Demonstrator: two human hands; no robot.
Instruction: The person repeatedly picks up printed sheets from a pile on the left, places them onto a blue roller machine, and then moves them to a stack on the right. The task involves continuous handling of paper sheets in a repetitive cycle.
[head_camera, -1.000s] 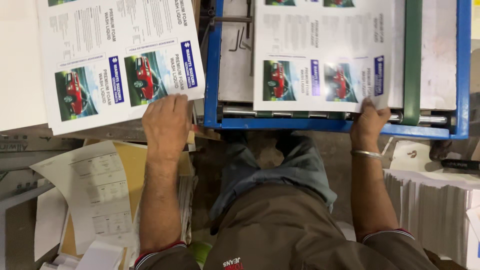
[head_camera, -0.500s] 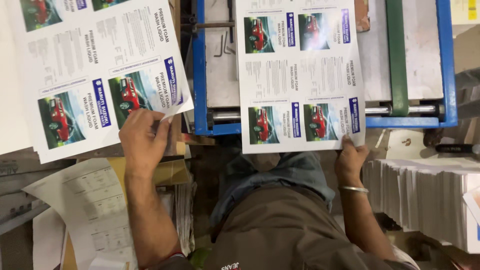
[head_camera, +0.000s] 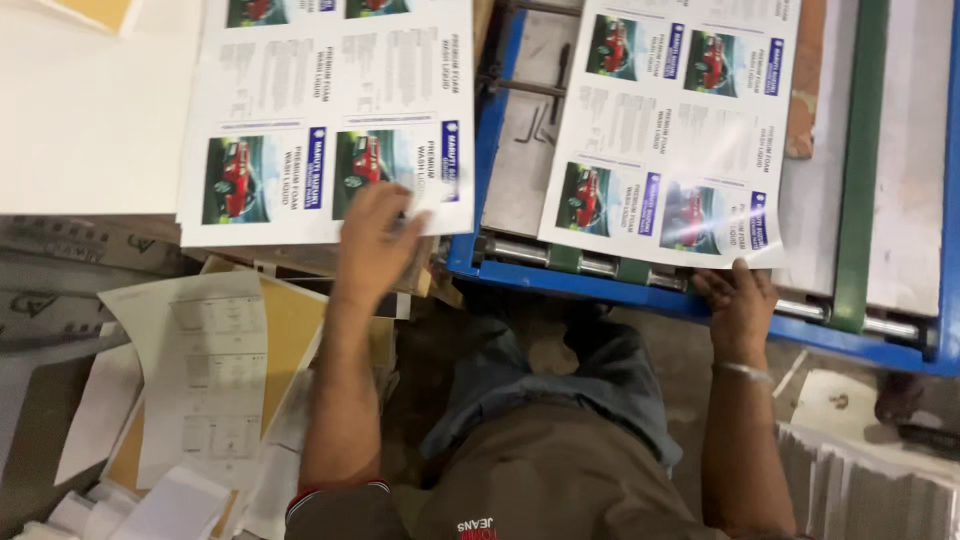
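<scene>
left hand (head_camera: 375, 240): flat on the near right corner of the stack (head_camera: 320, 120) of printed sheets; fingers (head_camera: 395, 215) spread and pressed on the top sheet, blurred, so I cannot tell whether they pinch a sheet edge.
right hand (head_camera: 738, 300): fingers (head_camera: 722, 285) pinched together on the near edge of one sheet (head_camera: 670, 130), thumb side hidden.
sheet position: lies tilted on the blue machine bed (head_camera: 490, 150), near edge overhanging the rollers (head_camera: 600, 265), its right corner closest to the green strip (head_camera: 855, 160).
stack position: on the white tabletop (head_camera: 90, 110), just left of the bed, near edge overhanging loose papers (head_camera: 200, 380) lower down.
doing it well: my read, the single sheet sits skewed to the bed; grip at the edge only, keep it flat, square it to the blue frame so it doesn't catch on the rollers. Left palm pinning the stack looks right to stop the top sheets sliding.
edges: blue frame rail runs directly under the right wrist; stack corner and bed corner are near, with a narrow gap between.
open room: bare bed shows between sheet and frame on the left; white pile (head_camera: 870, 480) at lower right crowds the right elbow; papers crowd the left forearm.
</scene>
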